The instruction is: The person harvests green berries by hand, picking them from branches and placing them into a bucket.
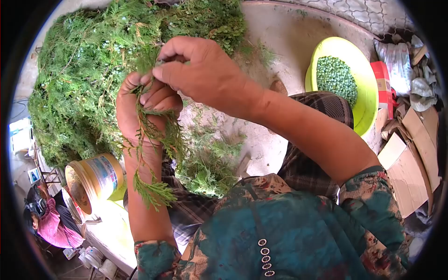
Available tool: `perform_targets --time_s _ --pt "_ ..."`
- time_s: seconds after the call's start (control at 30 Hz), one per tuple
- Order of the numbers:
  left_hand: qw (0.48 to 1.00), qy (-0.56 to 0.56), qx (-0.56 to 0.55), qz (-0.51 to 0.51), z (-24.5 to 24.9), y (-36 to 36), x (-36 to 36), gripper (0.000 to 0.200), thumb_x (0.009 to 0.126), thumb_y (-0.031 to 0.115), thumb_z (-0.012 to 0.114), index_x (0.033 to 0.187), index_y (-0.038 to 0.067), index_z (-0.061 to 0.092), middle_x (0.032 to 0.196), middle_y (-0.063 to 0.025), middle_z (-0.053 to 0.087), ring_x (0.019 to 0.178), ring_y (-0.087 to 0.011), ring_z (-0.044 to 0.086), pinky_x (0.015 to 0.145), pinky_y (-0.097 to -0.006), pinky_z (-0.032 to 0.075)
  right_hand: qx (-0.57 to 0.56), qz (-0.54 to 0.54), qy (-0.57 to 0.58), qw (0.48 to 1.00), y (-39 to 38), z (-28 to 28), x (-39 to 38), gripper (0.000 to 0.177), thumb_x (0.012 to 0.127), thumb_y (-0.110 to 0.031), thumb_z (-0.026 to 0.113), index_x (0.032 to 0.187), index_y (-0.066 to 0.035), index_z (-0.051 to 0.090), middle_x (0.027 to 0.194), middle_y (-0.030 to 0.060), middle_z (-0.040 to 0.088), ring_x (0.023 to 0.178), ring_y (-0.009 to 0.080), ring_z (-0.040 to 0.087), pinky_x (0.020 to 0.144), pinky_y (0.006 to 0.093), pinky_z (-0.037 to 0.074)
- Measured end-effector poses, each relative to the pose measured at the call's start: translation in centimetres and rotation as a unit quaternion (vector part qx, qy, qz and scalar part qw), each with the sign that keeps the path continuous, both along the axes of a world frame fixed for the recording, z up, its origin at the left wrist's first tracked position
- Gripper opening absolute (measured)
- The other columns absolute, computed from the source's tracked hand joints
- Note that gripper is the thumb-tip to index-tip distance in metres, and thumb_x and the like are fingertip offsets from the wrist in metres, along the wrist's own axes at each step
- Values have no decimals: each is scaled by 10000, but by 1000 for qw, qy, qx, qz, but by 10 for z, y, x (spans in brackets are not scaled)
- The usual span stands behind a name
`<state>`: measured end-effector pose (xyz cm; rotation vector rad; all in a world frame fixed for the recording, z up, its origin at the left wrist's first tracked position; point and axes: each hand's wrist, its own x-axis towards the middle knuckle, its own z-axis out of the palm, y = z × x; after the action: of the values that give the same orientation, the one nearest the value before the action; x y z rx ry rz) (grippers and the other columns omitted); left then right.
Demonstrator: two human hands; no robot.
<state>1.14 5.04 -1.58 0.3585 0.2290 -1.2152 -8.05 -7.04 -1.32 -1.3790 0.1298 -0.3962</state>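
Observation:
A leafy evergreen sprig (156,191) with flat, scaly foliage is gripped in my left hand (144,105), fingers curled round its stem. Its lower end dangles along my left forearm. My right hand (200,70) meets the left one at the top of the sprig, thumb and forefinger pinched together. What lies between those fingertips is too small to make out. Just beyond both hands rises a big heap of cut evergreen branches (84,79), dotted with pale bluish-green berries.
A yellow-green basin (366,84) holding many small green berries (335,77) stands at the right. Loose clippings (210,163) litter the floor by my legs. A yellow bucket (105,172) lies tipped at the left. Cardboard (408,163) is piled far right; a person in pink (58,224) is lower left.

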Motion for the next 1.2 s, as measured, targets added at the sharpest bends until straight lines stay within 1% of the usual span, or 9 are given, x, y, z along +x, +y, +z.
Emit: perform_targets --time_s 0.27,0.4,0.47,0.53,0.6,0.77,0.87,0.97,1.2 --pt "951 -228 200 -66 -28 5 3 149 832 168 478 727 62 472 539 1 410 453 -106 392 460 -257 357 409 36 -150 900 -86 46 -20 122 837 -151 440 784 -47 474 646 54 510 441 103 404 358 231 321" --pt "660 -606 425 -130 -103 17 -18 288 839 276 531 947 12 574 673 -70 573 586 -172 551 589 -308 466 372 2 -118 921 -84 58 -41 149 838 -157 435 836 -18 491 724 97 513 485 133 422 379 252 325" --pt "366 -731 484 -312 -161 38 -32 277 852 285 454 984 79 585 853 -180 636 746 -320 623 661 -436 470 349 -28 -77 933 -88 54 -46 141 843 -149 431 836 -20 488 716 91 510 479 130 416 379 247 323" --pt "298 -669 411 -543 -191 71 -75 290 800 234 483 998 40 570 906 -223 621 866 -360 608 752 -471 458 326 19 -77 942 -102 34 -42 121 856 -131 425 850 -22 478 713 90 509 480 122 414 382 241 322" --pt "236 -493 -39 -836 -238 109 -108 443 731 239 610 1120 31 565 1092 -154 599 1028 -316 556 904 -398 420 317 -7 -57 947 -101 38 -46 117 862 -127 420 858 -22 472 711 89 508 481 120 414 382 241 322" --pt "376 -365 250 -814 -222 94 -86 305 781 223 556 997 19 627 900 -174 638 809 -269 625 731 -399 504 364 82 -66 926 -110 30 -53 99 871 -102 423 889 -9 446 700 82 494 489 124 422 388 265 343" --pt "120 -821 199 -521 -304 68 -35 188 789 109 486 819 -34 605 845 -210 632 736 -332 629 669 -404 521 362 66 -45 929 -111 29 -54 114 876 -116 415 901 -9 450 704 80 493 489 123 422 389 264 344" --pt "319 -816 374 -303 -297 -9 -5 174 815 149 480 814 51 624 759 -177 627 740 -385 608 652 -452 492 370 46 -11 928 -109 28 -58 139 885 -136 403 918 -11 455 709 77 491 488 121 421 391 263 345" --pt "378 -743 522 -181 -364 -80 -8 227 780 149 556 1004 112 558 916 -224 559 848 -403 571 668 -459 479 394 0 62 917 -108 21 -46 198 906 -182 375 958 -14 466 720 69 487 486 118 419 396 261 349"
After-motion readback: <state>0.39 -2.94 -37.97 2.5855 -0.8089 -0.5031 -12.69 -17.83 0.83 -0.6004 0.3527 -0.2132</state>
